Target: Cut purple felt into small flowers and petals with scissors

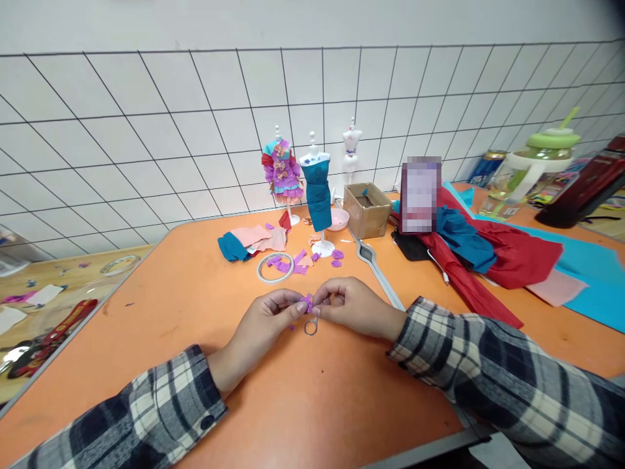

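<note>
Between the fingertips of both hands is a small crumpled purple paper piece (306, 303). My left hand (267, 319) pinches its left side, and my right hand (349, 306) pinches it from the right. Just below the fingers a metal ring (310, 327), perhaps a scissors handle, shows on the orange table; the rest of it is hidden. Beyond the hands lie a roll of tape (261, 268) and purple paper scraps (299, 262). Behind them stands a small dress form (318, 195) wrapped in teal paper, with purple paper pieces (336, 255) by its base.
Another form in a purple dress (282, 170), a bare white form (351, 144), a pink bowl (338, 220) and a cardboard box (367, 212) stand at the back. A phone (420, 198), red paper (517, 251), a lidded jug (534, 169) and a dark red bottle (586, 189) are right.
</note>
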`<state>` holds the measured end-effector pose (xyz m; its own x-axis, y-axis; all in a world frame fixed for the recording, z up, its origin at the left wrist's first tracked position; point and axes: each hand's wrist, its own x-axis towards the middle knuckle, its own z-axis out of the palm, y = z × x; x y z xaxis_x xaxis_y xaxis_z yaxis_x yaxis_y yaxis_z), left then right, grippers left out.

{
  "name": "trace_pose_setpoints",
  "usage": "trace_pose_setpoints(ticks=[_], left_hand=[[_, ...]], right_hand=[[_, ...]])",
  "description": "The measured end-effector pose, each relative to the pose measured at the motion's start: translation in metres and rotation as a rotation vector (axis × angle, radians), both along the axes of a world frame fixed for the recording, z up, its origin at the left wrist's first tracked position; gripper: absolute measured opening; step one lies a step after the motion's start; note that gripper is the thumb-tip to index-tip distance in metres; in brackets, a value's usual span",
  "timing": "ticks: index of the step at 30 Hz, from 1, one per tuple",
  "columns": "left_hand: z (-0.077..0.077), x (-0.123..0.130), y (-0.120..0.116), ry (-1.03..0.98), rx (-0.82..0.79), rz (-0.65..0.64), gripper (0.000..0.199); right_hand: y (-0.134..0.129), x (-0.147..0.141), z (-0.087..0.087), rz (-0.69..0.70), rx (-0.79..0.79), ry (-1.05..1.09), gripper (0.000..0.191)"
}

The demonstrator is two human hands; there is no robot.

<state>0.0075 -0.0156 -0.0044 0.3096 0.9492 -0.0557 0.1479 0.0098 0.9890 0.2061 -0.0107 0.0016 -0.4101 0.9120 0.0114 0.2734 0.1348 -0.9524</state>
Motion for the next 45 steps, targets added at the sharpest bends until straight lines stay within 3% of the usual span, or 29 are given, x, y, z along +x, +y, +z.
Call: trace_pose_setpoints(ticks=[7, 12, 16, 21, 25, 30, 35, 45], left_hand=[[0.007, 0.004, -0.004, 0.019, -0.024, -0.129, 0.023], [0.009, 0.004, -0.005, 0.023, -0.012, -0.141, 0.022], [0.006, 0.002, -0.004, 0.051, -0.007, -0.170, 0.024], [0.000, -0.001, -0.001, -0.012, -0.008, -0.108, 0.028], [0.003, 0.001, -0.001, -0.018, -0.051, -0.055, 0.039], [0.006, 0.004, -0.004, 0.015, -0.037, -0.069, 0.026], [0.003, 0.003, -0.003, -0.031, -0.008, 0.067, 0.027], [0.001, 0.001, -0.002, 0.003, -0.016, 0.041, 0.026]], right_hand=[[0.002, 0.004, 0.003, -0.027, 0.036, -0.111, 0.013], [0.000, 0.003, 0.006, 0.040, -0.049, 0.057, 0.022], [0.001, 0.003, 0.003, 0.025, -0.074, 0.058, 0.023], [0.003, 0.004, 0.003, -0.060, -0.091, 0.081, 0.020], [0.003, 0.003, 0.002, -0.041, -0.111, 0.110, 0.021], [0.003, 0.000, -0.004, -0.035, -0.039, 0.087, 0.018], [-0.006, -0.008, -0.001, -0.051, -0.192, 0.185, 0.025], [-0.007, -0.009, 0.001, -0.082, -0.163, 0.106, 0.033]])
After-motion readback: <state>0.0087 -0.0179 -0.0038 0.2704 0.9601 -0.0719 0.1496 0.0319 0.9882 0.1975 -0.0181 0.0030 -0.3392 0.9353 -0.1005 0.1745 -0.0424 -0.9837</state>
